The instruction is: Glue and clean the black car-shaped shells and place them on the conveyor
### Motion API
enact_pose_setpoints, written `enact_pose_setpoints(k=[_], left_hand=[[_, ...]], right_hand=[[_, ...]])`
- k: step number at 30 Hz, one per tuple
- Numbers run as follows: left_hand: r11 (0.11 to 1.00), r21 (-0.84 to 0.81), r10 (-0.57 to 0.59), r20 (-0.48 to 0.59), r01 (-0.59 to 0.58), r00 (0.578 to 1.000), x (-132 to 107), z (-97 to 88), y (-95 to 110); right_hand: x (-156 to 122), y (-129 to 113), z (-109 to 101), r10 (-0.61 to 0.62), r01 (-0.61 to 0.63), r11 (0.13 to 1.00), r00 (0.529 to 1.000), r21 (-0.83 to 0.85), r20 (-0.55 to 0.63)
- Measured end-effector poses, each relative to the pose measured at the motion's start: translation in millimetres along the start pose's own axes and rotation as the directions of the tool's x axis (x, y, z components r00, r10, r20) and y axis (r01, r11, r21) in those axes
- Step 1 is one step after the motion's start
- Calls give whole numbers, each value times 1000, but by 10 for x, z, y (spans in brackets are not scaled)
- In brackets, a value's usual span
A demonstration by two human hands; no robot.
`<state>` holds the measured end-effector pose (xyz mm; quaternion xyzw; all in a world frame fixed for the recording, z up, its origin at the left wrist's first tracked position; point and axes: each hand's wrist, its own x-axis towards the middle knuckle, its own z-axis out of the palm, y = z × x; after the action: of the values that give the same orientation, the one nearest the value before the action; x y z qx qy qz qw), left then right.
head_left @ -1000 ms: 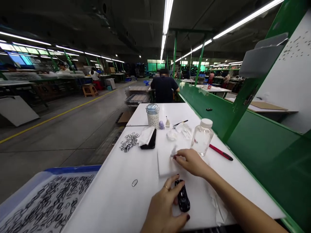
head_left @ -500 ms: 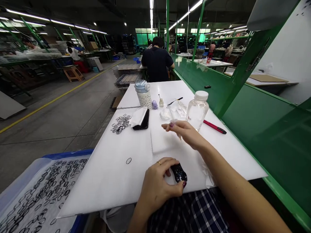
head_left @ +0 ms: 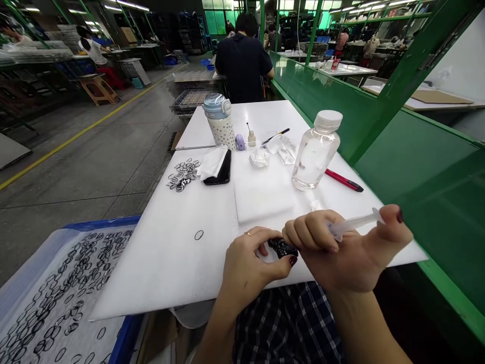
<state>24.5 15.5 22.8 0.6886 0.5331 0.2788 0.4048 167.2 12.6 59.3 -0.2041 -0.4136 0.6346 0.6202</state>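
My left hand [head_left: 248,258] grips a glossy black model car [head_left: 282,247] at the near edge of the white board [head_left: 166,268]. My right hand [head_left: 335,247] is directly beside the car, its fingertips nearly touching it. That hand is shut on a clear plastic syringe [head_left: 355,224], whose slim barrel points toward the car's side. A white foam pad [head_left: 263,194] lies farther up the board. A single black rubber ring [head_left: 199,234] sits to the left of my hands.
A clear bottle [head_left: 316,151], red pen [head_left: 343,179], phone [head_left: 222,169], ring pile [head_left: 184,174] and flask [head_left: 220,121] stand on the board. A blue-rimmed tray [head_left: 102,221] of rings is at lower left. A green partition [head_left: 413,162] runs along the right. A seated person [head_left: 242,60] is beyond.
My right hand has moved down and right from the foam pad to the car, with the syringe now plainly visible in it. The view has tilted lower, and the car has turned in my left hand.
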Motion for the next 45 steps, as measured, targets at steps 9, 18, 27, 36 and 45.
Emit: enact_pose_setpoints(k=[9, 18, 27, 36, 45], left_hand=[[1000, -20, -1, 3, 1, 1000, 11, -9, -5], [999, -38, -4, -9, 3, 1000, 16, 19, -59], [999, -45, 7, -8, -8, 1000, 18, 21, -67], [999, -32, 4, 5, -4, 1000, 16, 12, -60], [998, -54, -7, -2, 7, 1000, 16, 22, -73]], right_hand=[[-4, 82, 12, -3, 12, 996, 995, 85, -97], [-5, 85, 34, -10, 11, 1000, 996, 15, -86], [-1, 72, 96, -48, 44, 998, 992, -39, -120], [-4, 62, 107, -57, 42, 995, 985, -93, -160], [-28, 54, 126, -63, 37, 991, 977, -129, -204]])
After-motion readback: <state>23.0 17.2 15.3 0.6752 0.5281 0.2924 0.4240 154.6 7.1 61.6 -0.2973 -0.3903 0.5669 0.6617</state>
